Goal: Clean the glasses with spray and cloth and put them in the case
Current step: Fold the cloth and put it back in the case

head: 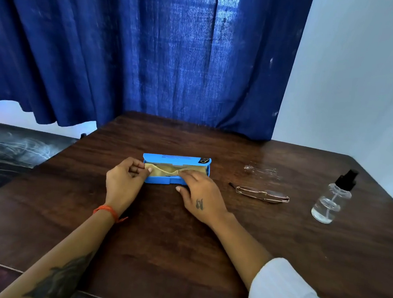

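A blue glasses case (161,181) lies open in the middle of the table, its lid (176,160) raised at the back. Inside it lies a yellowish cloth (165,170). My left hand (125,180) pinches the cloth's left end at the case's left side. My right hand (201,195) holds the cloth's right part with its fingers over the case's front right. Folded thin-framed glasses (262,194) lie on the table to the right of the case. A clear spray bottle (331,201) with a black nozzle stands at the far right.
The dark wooden table (159,240) ends at a blue curtain (152,50) behind the case. A small clear plastic item (260,170) lies behind the glasses. A white wall stands at the right, and a dark surface (13,144) sits beyond the table's left edge.
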The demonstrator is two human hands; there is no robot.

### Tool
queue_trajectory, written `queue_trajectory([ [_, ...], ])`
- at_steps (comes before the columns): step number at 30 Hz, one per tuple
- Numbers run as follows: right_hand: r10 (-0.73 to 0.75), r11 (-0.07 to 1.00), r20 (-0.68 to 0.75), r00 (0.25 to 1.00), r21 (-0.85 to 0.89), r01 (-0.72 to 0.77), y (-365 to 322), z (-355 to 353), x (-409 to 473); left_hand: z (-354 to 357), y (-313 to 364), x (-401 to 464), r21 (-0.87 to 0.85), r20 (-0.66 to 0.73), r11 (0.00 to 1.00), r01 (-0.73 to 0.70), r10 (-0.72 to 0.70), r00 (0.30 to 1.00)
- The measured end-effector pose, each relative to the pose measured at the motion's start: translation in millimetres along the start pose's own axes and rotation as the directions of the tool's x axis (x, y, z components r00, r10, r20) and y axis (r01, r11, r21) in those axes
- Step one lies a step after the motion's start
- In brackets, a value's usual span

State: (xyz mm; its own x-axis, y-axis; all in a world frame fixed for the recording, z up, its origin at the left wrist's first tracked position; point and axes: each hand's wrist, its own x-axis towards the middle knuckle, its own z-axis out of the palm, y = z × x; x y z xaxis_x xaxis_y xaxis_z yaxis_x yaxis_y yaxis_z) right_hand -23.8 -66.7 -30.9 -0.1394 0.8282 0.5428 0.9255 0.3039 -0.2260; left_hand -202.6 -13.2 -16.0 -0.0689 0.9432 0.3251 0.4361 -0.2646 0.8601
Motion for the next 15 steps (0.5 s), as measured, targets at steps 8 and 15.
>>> queue_trajectory([
  [8,0.085,0.985,0.206,0.975,-0.166,-0.051,0.3,-6.6,1.7,7.4,7.5,12.2,0.075,-0.016,0.997,0.009,-0.008,1.000],
  [15,0.088,0.986,0.118,0.989,-0.151,-0.070,1.8,-5.1,0.2,18.3,-2.5,11.9,0.032,0.090,0.997,-0.074,0.071,0.993],
])
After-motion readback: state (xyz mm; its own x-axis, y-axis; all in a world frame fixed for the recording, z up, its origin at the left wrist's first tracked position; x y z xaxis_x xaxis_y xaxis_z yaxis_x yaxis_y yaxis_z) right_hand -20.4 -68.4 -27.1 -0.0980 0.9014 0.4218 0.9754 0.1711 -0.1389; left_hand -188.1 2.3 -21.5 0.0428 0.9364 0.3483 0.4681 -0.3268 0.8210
